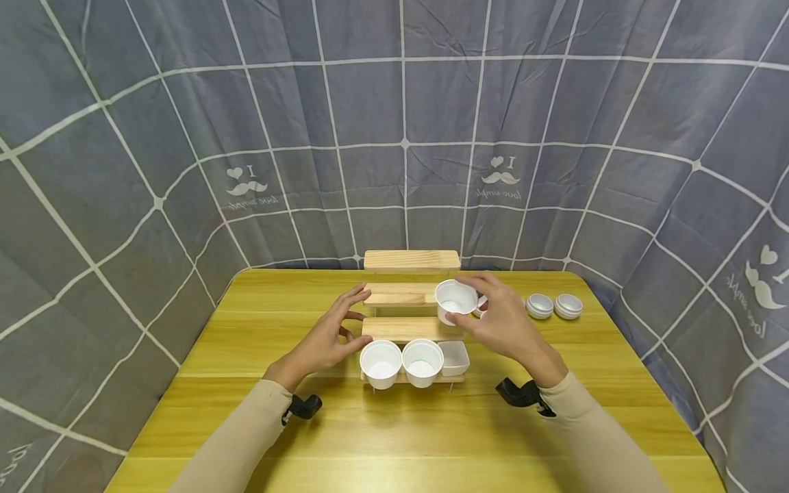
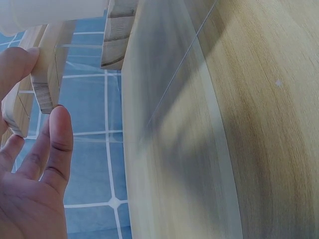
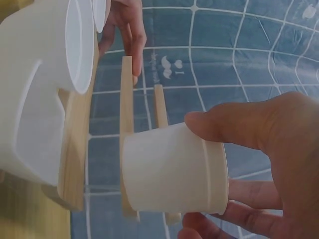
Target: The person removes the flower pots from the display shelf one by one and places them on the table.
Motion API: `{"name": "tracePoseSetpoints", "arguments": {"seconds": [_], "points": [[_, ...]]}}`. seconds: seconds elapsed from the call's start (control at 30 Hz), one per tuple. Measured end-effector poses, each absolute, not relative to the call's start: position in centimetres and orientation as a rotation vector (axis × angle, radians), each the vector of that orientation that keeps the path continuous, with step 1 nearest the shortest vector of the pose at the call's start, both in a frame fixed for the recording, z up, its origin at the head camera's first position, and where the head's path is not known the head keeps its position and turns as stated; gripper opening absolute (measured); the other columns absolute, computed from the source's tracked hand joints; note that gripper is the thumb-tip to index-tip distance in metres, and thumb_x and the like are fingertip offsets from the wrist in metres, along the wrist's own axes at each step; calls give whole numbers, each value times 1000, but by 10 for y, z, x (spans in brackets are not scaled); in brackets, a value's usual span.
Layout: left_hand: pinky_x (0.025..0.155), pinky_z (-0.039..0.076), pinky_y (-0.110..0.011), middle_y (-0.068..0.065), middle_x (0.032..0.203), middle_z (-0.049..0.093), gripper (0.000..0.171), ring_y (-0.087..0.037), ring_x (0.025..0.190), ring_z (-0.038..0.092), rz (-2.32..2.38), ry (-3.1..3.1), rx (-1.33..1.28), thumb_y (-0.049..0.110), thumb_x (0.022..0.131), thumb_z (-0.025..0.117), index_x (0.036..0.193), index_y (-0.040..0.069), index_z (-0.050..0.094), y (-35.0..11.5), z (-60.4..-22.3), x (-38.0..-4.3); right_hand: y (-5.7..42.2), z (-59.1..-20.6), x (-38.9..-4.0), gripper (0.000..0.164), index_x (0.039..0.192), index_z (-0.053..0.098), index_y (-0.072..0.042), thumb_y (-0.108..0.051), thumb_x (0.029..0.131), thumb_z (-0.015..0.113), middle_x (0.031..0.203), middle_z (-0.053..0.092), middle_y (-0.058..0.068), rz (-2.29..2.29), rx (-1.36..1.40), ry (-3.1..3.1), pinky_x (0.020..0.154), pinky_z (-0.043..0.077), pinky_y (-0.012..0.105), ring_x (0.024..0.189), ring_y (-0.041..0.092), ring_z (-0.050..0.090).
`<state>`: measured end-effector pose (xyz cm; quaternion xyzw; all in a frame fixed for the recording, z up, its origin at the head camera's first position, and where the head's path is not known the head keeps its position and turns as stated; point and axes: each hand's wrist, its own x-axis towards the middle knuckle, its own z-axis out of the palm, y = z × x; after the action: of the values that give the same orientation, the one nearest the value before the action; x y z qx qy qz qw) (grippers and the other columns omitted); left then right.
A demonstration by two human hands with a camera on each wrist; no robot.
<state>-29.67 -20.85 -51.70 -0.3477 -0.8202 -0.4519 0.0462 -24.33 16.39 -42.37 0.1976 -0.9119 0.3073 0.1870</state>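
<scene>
A tiered wooden rack point(image 1: 401, 329) stands in the middle of the table. On its lowest tier are two white round cups, the left cup point(image 1: 380, 363) and the middle cup point(image 1: 422, 363), with a small squarish white container point(image 1: 455, 359) at their right. My right hand point(image 1: 508, 325) grips another white cup point(image 3: 169, 172) between thumb and fingers, over the right part of the middle tiers, its mouth facing up. My left hand point(image 1: 327, 339) has its fingers spread along the rack's left side. Its thumb touches a middle tier point(image 2: 50, 64), the fingertips close by the board ends.
Behind my right hand, small white round dishes point(image 1: 568, 306) stand in a row, partly hidden by it. The top tier point(image 1: 411, 260) is at the rack's back. A grey grid-patterned curtain point(image 1: 370, 123) surrounds the yellow wood table point(image 1: 394, 438) at the back and sides.
</scene>
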Motion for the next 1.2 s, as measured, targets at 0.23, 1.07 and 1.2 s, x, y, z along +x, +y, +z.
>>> {"name": "tracePoseSetpoints", "arguments": {"seconds": [0.23, 1.07, 1.2], "points": [[85, 67, -29, -15, 195, 23, 92, -47, 141, 73, -1377, -2501, -1066, 7, 106, 87, 182, 15, 37, -210, -516, -296, 172, -420, -243, 68, 155, 74, -3, -27, 96, 98, 147, 75, 20, 864, 534, -2575, 84, 66, 41, 97, 33, 77], [87, 67, -30, -14, 195, 23, 91, -47, 142, 72, -1389, -2512, -1051, 8, 106, 87, 182, 15, 37, -210, -517, -293, 206, -424, -242, 67, 154, 75, -4, -27, 96, 99, 137, 75, 19, 861, 463, -2556, 84, 67, 39, 100, 34, 77], [87, 68, -30, -13, 195, 22, 91, -46, 142, 72, -1400, -2513, -1051, 7, 107, 86, 182, 15, 37, -210, -516, -293, 211, -425, -242, 66, 154, 75, -4, -25, 96, 99, 138, 75, 19, 867, 440, -2556, 83, 66, 35, 99, 32, 77]]}}
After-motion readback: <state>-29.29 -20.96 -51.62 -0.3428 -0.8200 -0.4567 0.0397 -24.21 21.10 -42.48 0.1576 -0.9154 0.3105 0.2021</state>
